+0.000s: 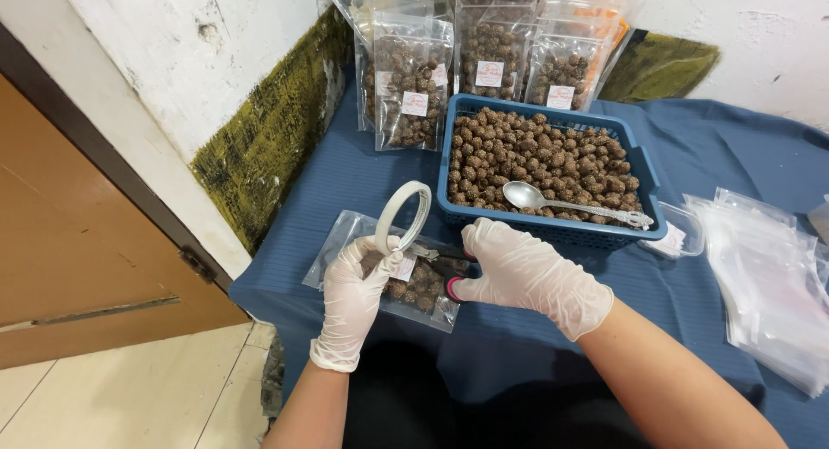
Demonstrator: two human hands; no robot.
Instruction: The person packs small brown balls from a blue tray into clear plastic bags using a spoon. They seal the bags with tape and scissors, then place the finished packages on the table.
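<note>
Left hand (pixel 352 285) pinched a tape roll (pixel 403 216); right hand (pixel 516 272) gripped scissors (pixel 445 263) over the filled bag (pixel 406 281), at six o'clock from the basket (pixel 643 186). A slip could nick the bag.

Scissors (pixel 442 263) mostly hidden under right hand (pixel 527 276); only blade stub and pink-black handle edge show. Filled bag (pixel 414 289) partly covered by left hand (pixel 354 298). Far upright bags (pixel 492 43) cut by top edge. Empty bag stack (pixel 768 276) cut at right edge. Label (pixel 414 104) print too small to tell. Table (pixel 691 147) near edge out of frame.
</note>
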